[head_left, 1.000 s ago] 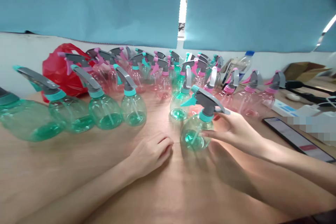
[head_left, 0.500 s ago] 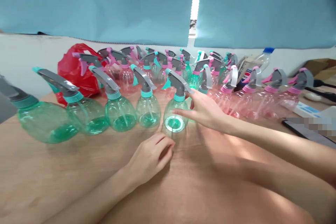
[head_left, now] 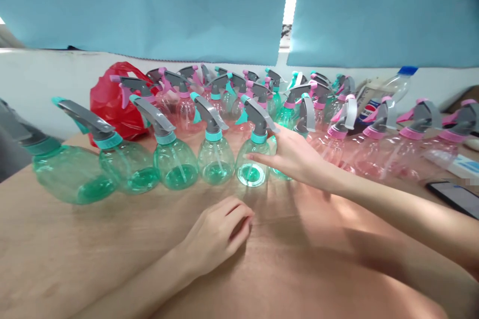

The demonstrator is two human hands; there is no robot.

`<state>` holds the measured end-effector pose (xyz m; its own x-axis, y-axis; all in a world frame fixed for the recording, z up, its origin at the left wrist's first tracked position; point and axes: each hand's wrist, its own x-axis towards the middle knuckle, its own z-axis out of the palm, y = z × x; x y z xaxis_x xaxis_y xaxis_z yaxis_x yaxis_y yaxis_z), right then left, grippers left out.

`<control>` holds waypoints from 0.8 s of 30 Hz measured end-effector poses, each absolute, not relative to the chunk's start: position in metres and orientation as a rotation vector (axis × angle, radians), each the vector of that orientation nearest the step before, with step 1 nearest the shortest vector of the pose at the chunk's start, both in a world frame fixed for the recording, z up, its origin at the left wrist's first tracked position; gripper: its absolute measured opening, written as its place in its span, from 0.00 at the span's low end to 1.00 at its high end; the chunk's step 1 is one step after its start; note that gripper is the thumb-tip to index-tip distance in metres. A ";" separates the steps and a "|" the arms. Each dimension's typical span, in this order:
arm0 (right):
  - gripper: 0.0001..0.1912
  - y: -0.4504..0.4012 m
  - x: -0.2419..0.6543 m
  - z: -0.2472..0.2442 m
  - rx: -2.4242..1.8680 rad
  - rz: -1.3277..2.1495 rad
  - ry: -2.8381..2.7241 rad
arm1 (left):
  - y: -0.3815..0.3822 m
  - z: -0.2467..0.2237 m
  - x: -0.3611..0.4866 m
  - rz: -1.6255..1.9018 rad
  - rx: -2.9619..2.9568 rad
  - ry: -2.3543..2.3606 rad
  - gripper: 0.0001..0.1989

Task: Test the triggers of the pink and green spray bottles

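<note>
A green spray bottle with a turquoise collar and grey trigger head stands upright on the table. My right hand grips its right side, thumb across the front; the other fingers are largely hidden behind it. My left hand rests on the tabletop in front, fingers curled, with nothing seen in it. Left of the held bottle, more green spray bottles form a row. Another green bottle is partly hidden behind my right hand. Pink spray bottles continue the line on the right.
Behind the row stand several more pink and green spray bottles. A red plastic bag sits at the back left. A Pepsi bottle with a blue cap leans at the back right. A phone lies at the table's right side.
The view has shifted, so most things appear farther right. The gripped bottle has moved slightly left, nearer the neighbouring green bottle. My left hand appears slightly lower in the view.
</note>
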<state>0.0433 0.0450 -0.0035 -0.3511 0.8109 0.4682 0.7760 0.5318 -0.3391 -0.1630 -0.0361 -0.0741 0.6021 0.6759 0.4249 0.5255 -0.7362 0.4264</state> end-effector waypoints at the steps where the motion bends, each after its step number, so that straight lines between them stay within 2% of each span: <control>1: 0.23 0.044 0.043 -0.004 -1.279 0.082 -2.177 | -0.036 -0.074 -0.163 0.827 2.573 0.997 0.07; 18: 0.22 0.056 0.038 -0.006 -1.305 0.173 -2.108 | -0.036 -0.071 -0.162 0.767 2.593 1.002 0.08; 24: 0.30 0.045 0.046 -0.008 -1.303 0.242 -2.066 | -0.035 -0.070 -0.162 0.752 2.589 1.008 0.08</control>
